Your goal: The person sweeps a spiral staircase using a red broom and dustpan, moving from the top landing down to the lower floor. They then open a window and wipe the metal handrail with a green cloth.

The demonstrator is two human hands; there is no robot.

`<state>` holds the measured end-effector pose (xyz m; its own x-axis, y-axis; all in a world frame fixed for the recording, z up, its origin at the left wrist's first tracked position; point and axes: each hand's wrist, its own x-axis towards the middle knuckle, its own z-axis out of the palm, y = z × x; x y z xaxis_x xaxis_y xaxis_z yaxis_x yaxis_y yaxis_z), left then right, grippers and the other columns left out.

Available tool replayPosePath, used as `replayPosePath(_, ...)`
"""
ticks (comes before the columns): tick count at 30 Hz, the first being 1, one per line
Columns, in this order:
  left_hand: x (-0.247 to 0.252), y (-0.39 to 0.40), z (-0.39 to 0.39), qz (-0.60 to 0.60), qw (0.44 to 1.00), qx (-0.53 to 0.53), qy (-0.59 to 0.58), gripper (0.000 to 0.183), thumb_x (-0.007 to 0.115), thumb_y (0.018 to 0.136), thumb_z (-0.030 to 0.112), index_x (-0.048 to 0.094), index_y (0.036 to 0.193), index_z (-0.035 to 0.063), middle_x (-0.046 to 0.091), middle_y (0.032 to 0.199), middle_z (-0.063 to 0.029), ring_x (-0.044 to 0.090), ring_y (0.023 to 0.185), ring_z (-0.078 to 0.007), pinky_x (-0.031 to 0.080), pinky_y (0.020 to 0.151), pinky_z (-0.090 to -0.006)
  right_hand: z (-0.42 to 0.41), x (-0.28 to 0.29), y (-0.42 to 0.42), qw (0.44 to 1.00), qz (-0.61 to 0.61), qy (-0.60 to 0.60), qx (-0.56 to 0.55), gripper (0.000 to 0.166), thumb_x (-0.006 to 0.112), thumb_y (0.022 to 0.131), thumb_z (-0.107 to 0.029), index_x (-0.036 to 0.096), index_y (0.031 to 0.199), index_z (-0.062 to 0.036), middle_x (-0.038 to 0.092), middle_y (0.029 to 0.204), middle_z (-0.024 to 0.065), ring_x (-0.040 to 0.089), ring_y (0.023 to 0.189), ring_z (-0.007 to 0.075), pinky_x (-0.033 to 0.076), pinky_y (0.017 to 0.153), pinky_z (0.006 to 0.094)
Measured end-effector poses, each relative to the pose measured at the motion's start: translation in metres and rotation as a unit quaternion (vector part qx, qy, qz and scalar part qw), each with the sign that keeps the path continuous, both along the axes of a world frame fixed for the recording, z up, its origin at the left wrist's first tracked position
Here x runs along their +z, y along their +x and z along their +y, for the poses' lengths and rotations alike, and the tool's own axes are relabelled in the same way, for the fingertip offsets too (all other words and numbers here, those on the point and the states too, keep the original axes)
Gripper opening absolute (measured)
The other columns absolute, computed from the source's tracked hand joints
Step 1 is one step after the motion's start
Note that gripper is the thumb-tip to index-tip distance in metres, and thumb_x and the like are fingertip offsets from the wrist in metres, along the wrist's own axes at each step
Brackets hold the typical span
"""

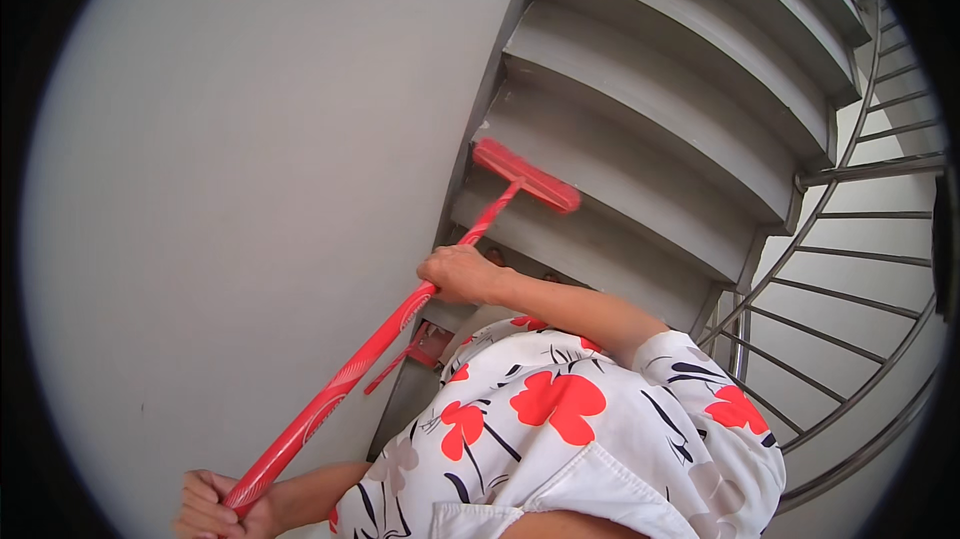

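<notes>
A red push broom slants across the view, its long red handle [330, 396] running from lower left up to its bristled head [527, 176]. That head lies over the stair edge near the wall. My left hand [217, 505] is wrapped around the handle's upper end at the lower left. Farther down the handle, nearer the broom head, my right hand [457, 273] grips it. A red dustpan [433, 344] with a thin red handle shows on a step beside my clothing, partly hidden by it.
Grey curved stairs [637, 111] fan out ahead and to the right. A plain pale wall [225, 201] stands close along the left. Metal railing bars [862, 299] bound the right side. Toes show on a step just below my right forearm.
</notes>
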<state>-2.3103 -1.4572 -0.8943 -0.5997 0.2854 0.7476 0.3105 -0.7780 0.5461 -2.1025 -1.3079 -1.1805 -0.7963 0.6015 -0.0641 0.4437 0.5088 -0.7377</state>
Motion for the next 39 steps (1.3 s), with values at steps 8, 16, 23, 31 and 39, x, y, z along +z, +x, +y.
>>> replayPosePath(8,-0.078,0.012,0.076,-0.007,0.958,-0.235,-0.163,0.026,0.053,0.053,-0.007,0.041,0.069,0.0101,0.042,0.059,-0.0017,0.036,0.049,-0.0169,0.031,0.049,-0.0321,-0.041,0.024,0.172,0.953,-0.138,0.034,-0.268,0.012,0.065,0.069,-0.008,0.057,0.077,-0.0055,0.062,0.079,0.0134,0.061,0.083,0.0326,0.049,0.071,0.0439)
replayPosePath(16,-0.162,0.208,0.134,-0.034,0.606,-0.701,-0.375,0.013,0.057,0.080,-0.003,0.053,0.069,0.0022,0.058,0.070,-0.0049,0.061,0.075,-0.0199,0.048,0.083,-0.0380,-0.131,-0.103,0.351,0.757,-0.207,0.109,-0.611,0.021,0.070,0.076,-0.022,0.055,0.076,-0.0082,0.057,0.075,0.0093,0.056,0.075,0.0305,0.045,0.067,0.0415)
replayPosePath(23,-0.115,0.147,0.101,0.014,0.747,-0.592,-0.302,0.012,0.056,0.071,-0.006,0.050,0.065,0.0033,0.056,0.061,-0.0068,0.059,0.062,-0.0254,0.048,0.076,-0.0480,-0.094,-0.094,0.259,0.846,-0.039,0.118,-0.518,0.020,0.070,0.075,-0.019,0.055,0.081,-0.0088,0.058,0.078,0.0101,0.058,0.078,0.0306,0.047,0.067,0.0420)
replayPosePath(31,0.016,0.078,0.062,0.034,0.871,-0.491,-0.013,0.026,0.050,0.081,0.016,0.040,0.058,0.0149,0.043,0.043,0.0036,0.036,0.038,-0.0098,0.031,0.053,-0.0257,-0.076,0.002,0.130,0.973,0.109,0.026,-0.201,0.017,0.068,0.071,-0.012,0.054,0.077,-0.0048,0.058,0.074,0.0099,0.058,0.077,0.0293,0.047,0.064,0.0419)
replayPosePath(39,-0.049,0.158,0.126,-0.026,0.746,-0.654,-0.125,0.027,0.045,0.061,-0.008,0.033,0.055,0.0156,0.036,0.043,0.0088,0.031,0.037,-0.0038,0.032,0.048,-0.0222,-0.162,-0.004,0.253,0.941,-0.022,-0.080,-0.329,0.016,0.065,0.071,-0.013,0.057,0.082,-0.0060,0.062,0.080,0.0120,0.061,0.082,0.0314,0.048,0.069,0.0434)
